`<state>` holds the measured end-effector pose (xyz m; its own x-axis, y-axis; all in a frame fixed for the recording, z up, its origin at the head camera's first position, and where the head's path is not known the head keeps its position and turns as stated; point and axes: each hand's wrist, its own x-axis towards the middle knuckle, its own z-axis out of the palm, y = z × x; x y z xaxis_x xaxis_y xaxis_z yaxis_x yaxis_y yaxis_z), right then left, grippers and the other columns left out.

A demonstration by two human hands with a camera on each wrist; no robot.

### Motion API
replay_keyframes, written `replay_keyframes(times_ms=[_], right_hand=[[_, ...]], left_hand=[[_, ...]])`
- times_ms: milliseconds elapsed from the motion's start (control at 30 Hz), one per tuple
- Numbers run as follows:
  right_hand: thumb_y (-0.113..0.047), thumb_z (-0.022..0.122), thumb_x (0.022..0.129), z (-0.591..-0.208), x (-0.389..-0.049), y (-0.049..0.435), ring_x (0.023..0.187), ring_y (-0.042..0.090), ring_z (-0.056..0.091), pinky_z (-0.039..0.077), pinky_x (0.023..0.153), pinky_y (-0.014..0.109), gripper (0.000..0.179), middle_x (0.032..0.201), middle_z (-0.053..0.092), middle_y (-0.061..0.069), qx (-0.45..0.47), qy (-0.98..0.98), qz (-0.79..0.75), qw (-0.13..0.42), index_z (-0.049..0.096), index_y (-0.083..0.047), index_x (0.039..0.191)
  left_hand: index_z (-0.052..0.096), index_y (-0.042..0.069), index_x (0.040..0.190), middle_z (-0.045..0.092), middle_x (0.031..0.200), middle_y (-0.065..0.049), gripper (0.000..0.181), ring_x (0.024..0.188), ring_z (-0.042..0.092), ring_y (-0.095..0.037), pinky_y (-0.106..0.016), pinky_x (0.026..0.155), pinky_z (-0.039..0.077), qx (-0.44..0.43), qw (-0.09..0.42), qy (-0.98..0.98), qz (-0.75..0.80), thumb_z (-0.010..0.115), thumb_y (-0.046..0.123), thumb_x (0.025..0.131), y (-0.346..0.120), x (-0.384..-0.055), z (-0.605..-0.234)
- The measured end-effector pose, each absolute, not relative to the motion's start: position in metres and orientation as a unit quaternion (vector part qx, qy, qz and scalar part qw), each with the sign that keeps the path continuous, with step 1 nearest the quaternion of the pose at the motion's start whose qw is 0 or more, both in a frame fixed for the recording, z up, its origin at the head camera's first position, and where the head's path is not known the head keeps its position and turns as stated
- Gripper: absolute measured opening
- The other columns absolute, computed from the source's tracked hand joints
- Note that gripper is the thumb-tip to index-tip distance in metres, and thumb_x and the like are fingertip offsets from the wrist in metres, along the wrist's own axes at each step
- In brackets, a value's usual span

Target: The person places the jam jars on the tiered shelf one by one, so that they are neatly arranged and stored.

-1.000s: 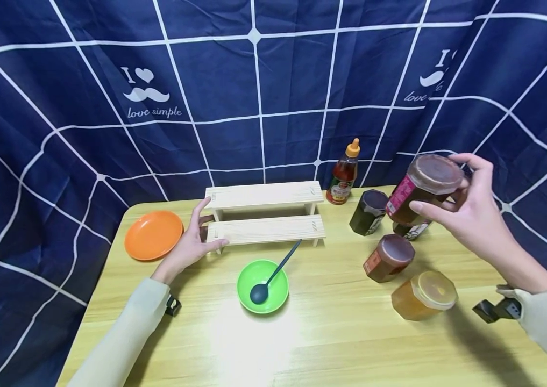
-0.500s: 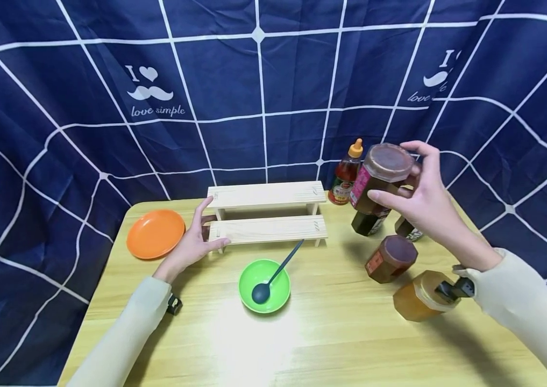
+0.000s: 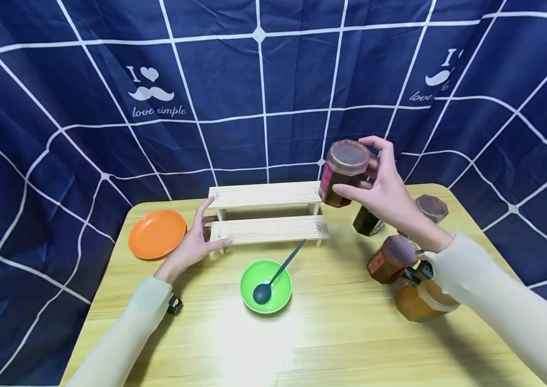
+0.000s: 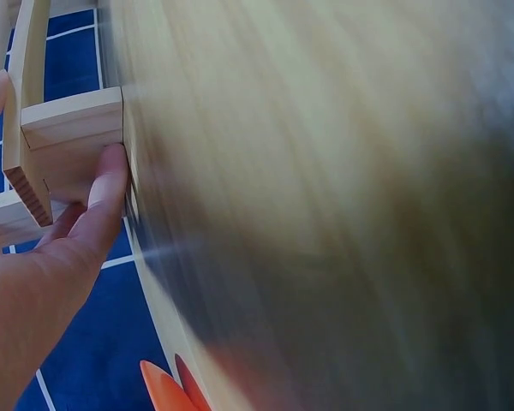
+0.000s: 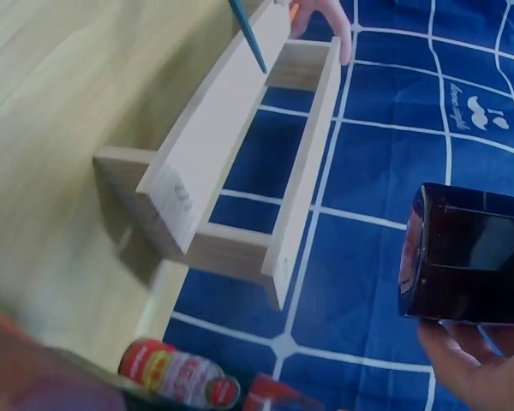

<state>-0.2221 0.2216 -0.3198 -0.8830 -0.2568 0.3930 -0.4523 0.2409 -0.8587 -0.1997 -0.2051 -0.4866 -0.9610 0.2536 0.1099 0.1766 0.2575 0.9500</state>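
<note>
In the head view my right hand (image 3: 381, 185) grips a dark, faceted jar (image 3: 343, 174) with a pinkish label, lid up, thumb in front and fingers behind. The jar is held raised at the right end of the two-tier wooden rack (image 3: 268, 194), overlapping its upper shelf's corner there. In the right wrist view the same jar (image 5: 471, 257) shows against the blue cloth, apart from the rack. My left hand (image 3: 194, 243) holds the rack's left end, thumb at the lower shelf and forefinger up at the upper one. Its fingers curl round the end in the left wrist view.
A green bowl (image 3: 250, 277) with a dark spoon (image 3: 262, 293) stands before the rack, an orange plate (image 3: 157, 234) left of it. Several jars, including a reddish one (image 3: 384, 263) and an amber one (image 3: 413, 305), stand right. A sauce bottle (image 5: 180, 372) shows in the right wrist view.
My right hand has carried the dark jar leftward, from over the other jars to the rack's right end, now covering the sauce bottle in the head view. My left hand stays on the rack.
</note>
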Motion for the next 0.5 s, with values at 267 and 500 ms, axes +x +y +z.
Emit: replay_keyframes(times_ms=[267, 500], right_hand=[[0.009, 0.084, 0.09, -0.333, -0.24, 0.197, 0.125, 0.027, 0.065, 0.057, 0.097, 0.029, 0.093, 0.147, 0.06, 0.019, 0.247, -0.759, 0.6, 0.047, 0.031, -0.023, 0.159], [0.004, 0.086, 0.09, -0.343, -0.253, 0.174, 0.136, 0.026, 0.06, 0.052, 0.108, 0.046, 0.092, 0.149, 0.061, 0.014, 0.243, -0.751, 0.613, 0.025, 0.033, -0.024, 0.16]], left_hand=[[0.008, 0.037, 0.174, 0.034, 0.164, -0.03, 0.121, 0.143, 0.049, -0.046, -0.059, 0.106, 0.049, 0.13, 0.036, 0.789, 0.599, 0.089, -0.001, 0.091, -0.205, -0.2, -0.487], [0.008, 0.036, 0.174, 0.036, 0.162, -0.031, 0.121, 0.14, 0.052, -0.046, -0.057, 0.105, 0.05, 0.131, 0.034, 0.787, 0.602, 0.089, -0.001, 0.091, -0.206, -0.2, -0.488]])
